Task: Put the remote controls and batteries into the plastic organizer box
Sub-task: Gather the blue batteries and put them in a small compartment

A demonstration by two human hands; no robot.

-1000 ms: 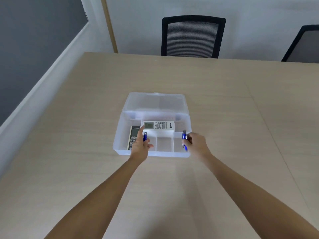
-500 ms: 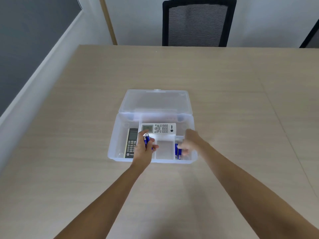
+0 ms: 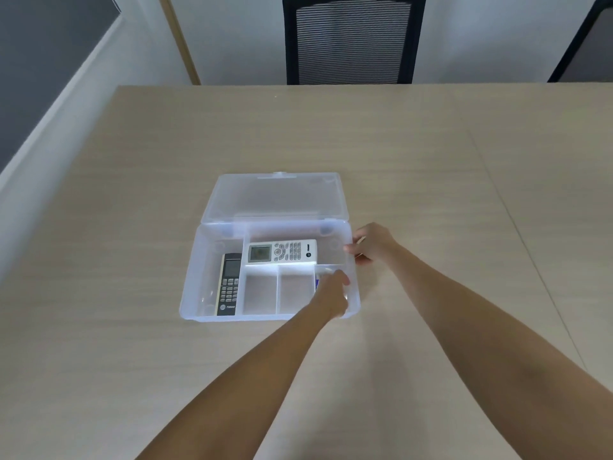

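The clear plastic organizer box point(image 3: 190, 280) lies open on the table, its lid point(image 3: 275, 197) folded back flat. A black remote point(image 3: 229, 283) lies in the left compartment. A white remote point(image 3: 282, 251) rests across the back compartment. My left hand point(image 3: 331, 295) reaches down into the near right compartment with its fingers curled, and it hides what it holds. A sliver of blue battery point(image 3: 316, 284) shows beside it. My right hand point(image 3: 371, 244) pinches the box's right wall, thumb inside and fingers outside.
The box sits mid-table on a beige wooden table point(image 3: 431, 180). A black mesh chair point(image 3: 351, 38) stands at the far edge, and a second chair point(image 3: 587, 44) is at the far right. A wall runs along the left side.
My left hand carried its blue battery from the middle over to the near right compartment. My right hand let go of its batteries there and moved to the box's right wall.
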